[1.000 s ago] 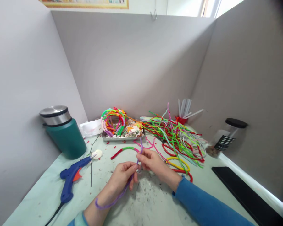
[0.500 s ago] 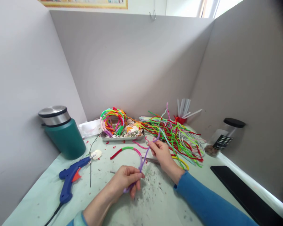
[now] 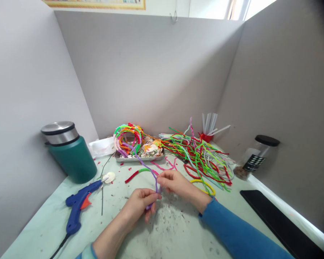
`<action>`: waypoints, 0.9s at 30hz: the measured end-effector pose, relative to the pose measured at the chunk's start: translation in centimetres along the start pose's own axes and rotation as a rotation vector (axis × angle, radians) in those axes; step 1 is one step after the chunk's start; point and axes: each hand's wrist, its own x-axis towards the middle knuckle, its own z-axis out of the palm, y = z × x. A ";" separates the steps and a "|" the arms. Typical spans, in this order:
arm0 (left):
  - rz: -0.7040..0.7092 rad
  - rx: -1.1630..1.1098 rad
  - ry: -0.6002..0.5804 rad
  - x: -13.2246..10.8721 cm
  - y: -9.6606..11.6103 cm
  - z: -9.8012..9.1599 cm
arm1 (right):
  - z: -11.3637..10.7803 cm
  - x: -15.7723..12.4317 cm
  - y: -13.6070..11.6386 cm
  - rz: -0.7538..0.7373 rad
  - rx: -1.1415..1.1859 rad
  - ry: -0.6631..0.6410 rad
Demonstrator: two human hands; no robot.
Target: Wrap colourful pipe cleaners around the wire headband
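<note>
My left hand (image 3: 140, 205) is closed with thumb and fingers pinched on a curved band wrapped in pipe cleaner (image 3: 144, 170), which shows red, green and pink stretches and turns purple at the fingers. A loose length of purple pipe cleaner (image 3: 144, 162) runs from there up and left across the band, its far end over the tray. Just right of the left hand, my right hand (image 3: 175, 183) is closed, pinching that purple pipe cleaner low down near the band. Fingers hide the spot where the two meet.
Behind the hands, a metal tray (image 3: 140, 159) holds finished-looking colored hoops (image 3: 128, 138) and small discs. To its right lies a heap of pipe cleaners (image 3: 202, 158). A glue gun (image 3: 82, 201) and green flask (image 3: 71, 154) stand left; a jar (image 3: 256, 158) and black slab (image 3: 272, 219) are right.
My right hand has come down and left toward my left hand. The free end of the purple pipe cleaner has swung from upper right to upper left. The left hand keeps its grip.
</note>
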 end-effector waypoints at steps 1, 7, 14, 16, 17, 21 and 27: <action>0.003 -0.003 0.000 0.0 0.0 0.0 | 0.5 -0.2 0.0 -0.024 -0.037 -0.029; 0.017 0.006 -0.003 0.0 0.0 0.1 | 1.6 -0.7 -0.1 -0.144 -0.159 0.086; 0.016 0.020 -0.023 0.0 -0.1 0.1 | 0.6 -0.1 -0.3 -0.115 -0.104 0.240; 0.028 0.028 -0.035 0.0 -0.2 0.0 | 0.6 0.0 0.0 -0.109 -0.054 0.243; 0.034 0.036 -0.043 0.0 -0.2 0.0 | 0.6 0.0 0.1 -0.106 -0.023 0.245; 0.084 0.063 -0.133 -0.5 0.2 0.0 | 0.8 -0.1 0.5 -0.057 0.164 0.210; 0.059 0.038 -0.180 -1.2 0.8 0.2 | 0.0 0.2 0.6 0.022 0.389 0.160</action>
